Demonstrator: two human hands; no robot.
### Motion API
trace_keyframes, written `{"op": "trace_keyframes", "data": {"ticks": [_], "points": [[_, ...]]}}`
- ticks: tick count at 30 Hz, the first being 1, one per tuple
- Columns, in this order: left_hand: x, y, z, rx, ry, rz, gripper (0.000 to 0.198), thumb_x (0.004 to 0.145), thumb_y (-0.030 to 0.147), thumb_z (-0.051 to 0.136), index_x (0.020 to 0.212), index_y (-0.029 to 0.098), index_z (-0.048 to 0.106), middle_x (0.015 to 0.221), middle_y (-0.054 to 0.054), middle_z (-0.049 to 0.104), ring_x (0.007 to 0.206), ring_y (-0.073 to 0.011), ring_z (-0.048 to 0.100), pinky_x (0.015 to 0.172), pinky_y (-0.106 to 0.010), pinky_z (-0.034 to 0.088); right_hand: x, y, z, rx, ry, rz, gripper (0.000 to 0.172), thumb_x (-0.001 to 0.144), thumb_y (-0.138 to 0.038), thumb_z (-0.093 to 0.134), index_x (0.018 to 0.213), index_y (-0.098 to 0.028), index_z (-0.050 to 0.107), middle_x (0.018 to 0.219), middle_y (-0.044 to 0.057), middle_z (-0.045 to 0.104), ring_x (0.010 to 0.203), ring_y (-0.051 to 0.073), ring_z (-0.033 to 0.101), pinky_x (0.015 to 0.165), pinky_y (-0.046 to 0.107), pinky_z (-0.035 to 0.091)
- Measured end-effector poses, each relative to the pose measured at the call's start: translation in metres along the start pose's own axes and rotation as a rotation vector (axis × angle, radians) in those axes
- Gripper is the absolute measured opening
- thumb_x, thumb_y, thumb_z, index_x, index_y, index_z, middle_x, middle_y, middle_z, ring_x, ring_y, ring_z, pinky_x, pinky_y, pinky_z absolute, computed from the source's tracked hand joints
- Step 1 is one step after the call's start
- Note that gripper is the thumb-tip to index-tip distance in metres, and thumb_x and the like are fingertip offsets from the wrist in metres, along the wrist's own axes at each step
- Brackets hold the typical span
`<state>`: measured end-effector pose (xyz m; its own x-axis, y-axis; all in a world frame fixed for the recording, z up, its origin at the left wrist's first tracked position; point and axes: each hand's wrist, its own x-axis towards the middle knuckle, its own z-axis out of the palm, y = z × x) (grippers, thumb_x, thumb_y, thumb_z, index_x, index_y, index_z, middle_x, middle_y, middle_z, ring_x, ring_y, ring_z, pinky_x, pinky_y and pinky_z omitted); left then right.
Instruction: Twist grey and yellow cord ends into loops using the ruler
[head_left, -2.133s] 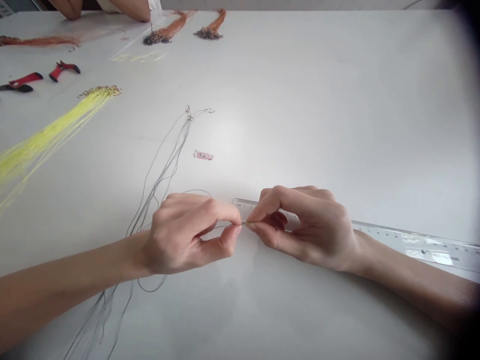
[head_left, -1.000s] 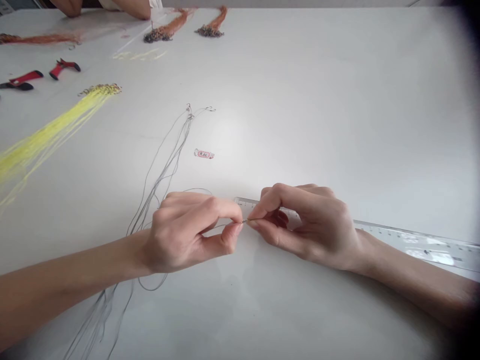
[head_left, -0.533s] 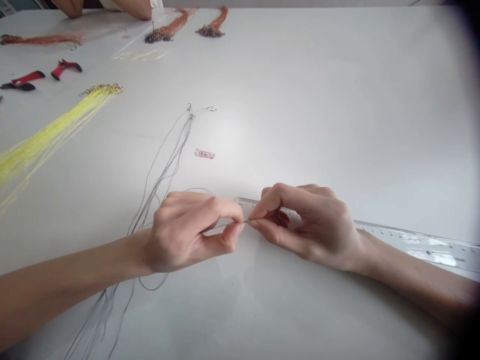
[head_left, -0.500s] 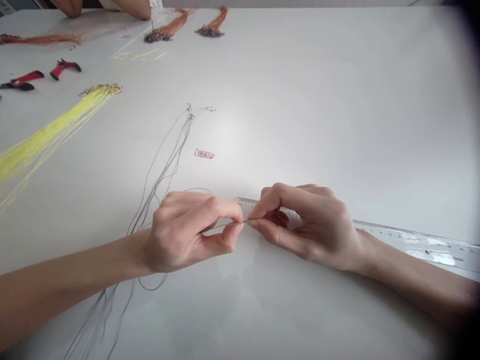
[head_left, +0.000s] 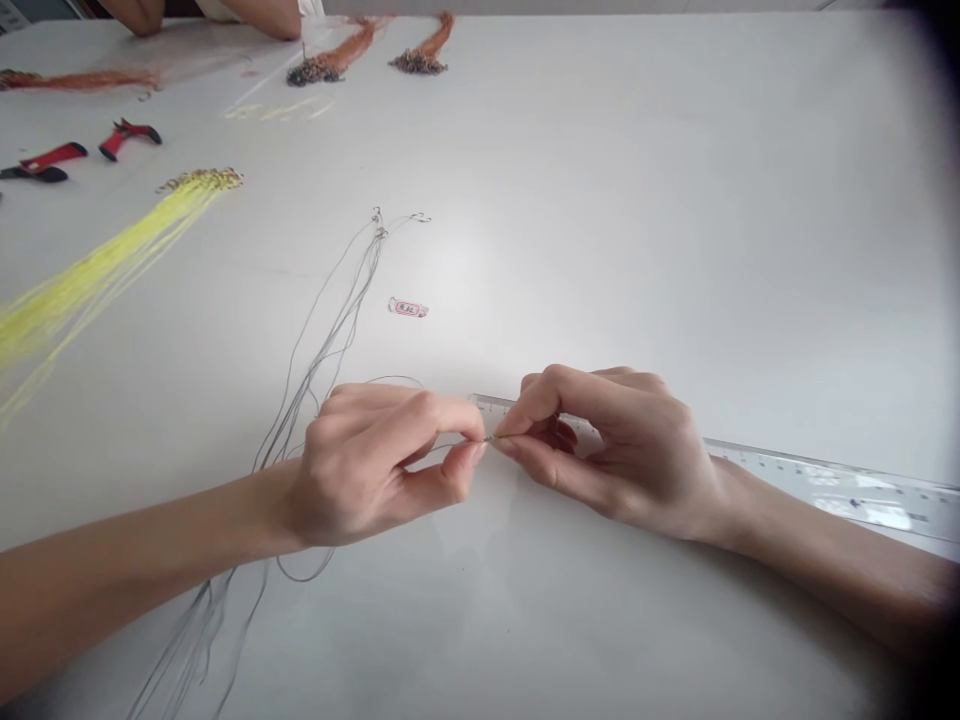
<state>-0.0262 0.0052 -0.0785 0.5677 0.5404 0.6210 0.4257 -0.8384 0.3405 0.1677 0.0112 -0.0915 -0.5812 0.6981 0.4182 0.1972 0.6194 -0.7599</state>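
In the head view, a clear ruler (head_left: 862, 492) lies on the tabletop (head_left: 675, 220). Just off its left end, the left hand (head_left: 386, 465) pinches a gray line (head_left: 441, 447) between thumb and forefinger; the right hand (head_left: 615, 445), above the ruler, pinches it too, fingertips nearly meeting. Gray strands (head_left: 319, 365) lie left of the ruler, a label (head_left: 408, 309) beyond its left end.

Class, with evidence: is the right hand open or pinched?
Pinched: the right hand holds a tiny item, too small to identify, between thumb and forefinger.

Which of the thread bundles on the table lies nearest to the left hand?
The grey bundle: it alone passes under the left forearm. The yellow bundle and the orange bundles lie farther from the left hand.
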Motion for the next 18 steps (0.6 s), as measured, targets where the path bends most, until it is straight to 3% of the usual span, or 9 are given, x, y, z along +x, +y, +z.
{"op": "trace_keyframes", "data": {"ticks": [18], "points": [[-0.0025, 0.0004, 0.0032, 0.011, 0.051, -0.025, 0.015, 0.077, 0.005, 0.056, 0.073, 0.018, 0.053, 0.048, 0.008, 0.029, 0.043, -0.0056, 0.025, 0.038, -0.019, 0.029, 0.0012, 0.0000, 0.0005, 0.034, -0.017, -0.011, 0.010, 0.083, -0.010, 0.051, 0.076, -0.016, 0.049, 0.053, -0.005, 0.042, 0.045, 0.005, 0.034, 0.040, 0.018, 0.031]]}}
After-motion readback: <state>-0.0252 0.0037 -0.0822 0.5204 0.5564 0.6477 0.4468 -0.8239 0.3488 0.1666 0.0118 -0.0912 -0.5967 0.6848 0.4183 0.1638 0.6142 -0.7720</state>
